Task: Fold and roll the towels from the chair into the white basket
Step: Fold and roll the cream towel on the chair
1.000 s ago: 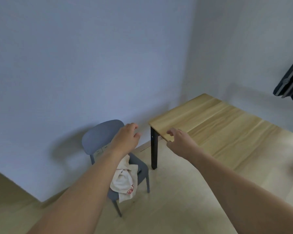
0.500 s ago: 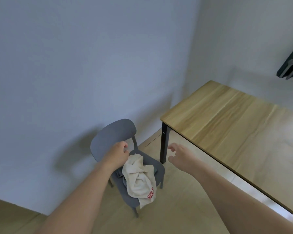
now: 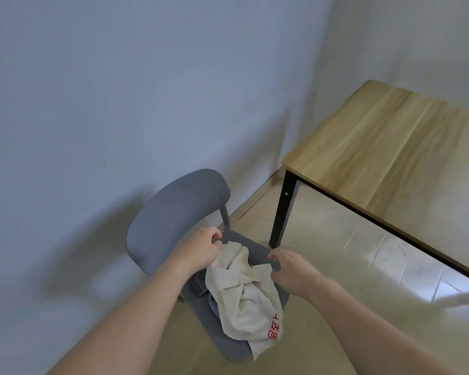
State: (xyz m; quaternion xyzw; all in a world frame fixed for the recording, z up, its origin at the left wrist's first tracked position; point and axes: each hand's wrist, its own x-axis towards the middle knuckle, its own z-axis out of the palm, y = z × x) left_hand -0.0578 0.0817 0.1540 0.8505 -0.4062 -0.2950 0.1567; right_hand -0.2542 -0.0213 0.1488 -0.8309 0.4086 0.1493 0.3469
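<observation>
Grey chair | cream towel crumpled, trailing off front edge

Both hands reach the crumpled cream towel from above with nothing over them. Behind the left hand the chair backrest rises close. Right of the right hand, bare floor separates it from the table leg.

Soft daylight, blurred wide-angle edges
</observation>
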